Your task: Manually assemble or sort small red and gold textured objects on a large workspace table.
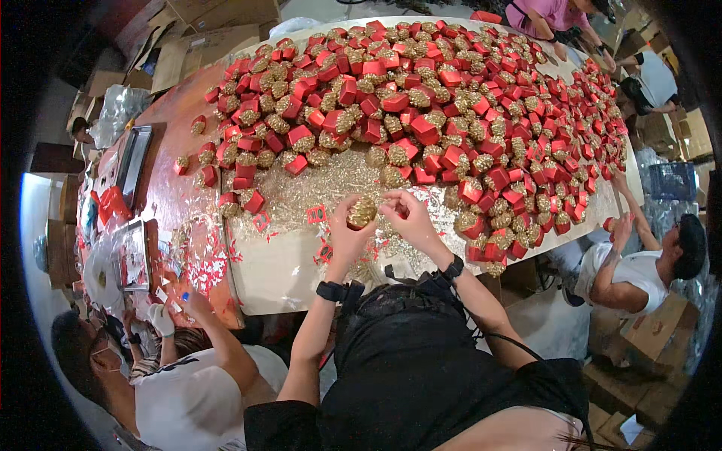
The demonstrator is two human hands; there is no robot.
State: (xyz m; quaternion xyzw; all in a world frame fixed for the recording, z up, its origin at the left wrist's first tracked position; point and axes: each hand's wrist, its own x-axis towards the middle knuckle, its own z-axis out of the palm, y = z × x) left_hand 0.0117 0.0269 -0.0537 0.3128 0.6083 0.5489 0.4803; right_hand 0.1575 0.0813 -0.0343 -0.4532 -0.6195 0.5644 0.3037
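Many red pots (425,131) bearing gold clusters (435,117), left fingers (344,207) gripping one golden piece (362,213), right fingers (406,200) unclear

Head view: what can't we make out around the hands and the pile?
All in the head view:
- Lower side of the gold piece: hidden by the left hand.
- Anything thin between the right hand's fingertips: too small to tell.
- Bottom of the pile of red-and-gold pieces: covered by those on top.
- Head of the person in pink: partly cut off by the top edge.
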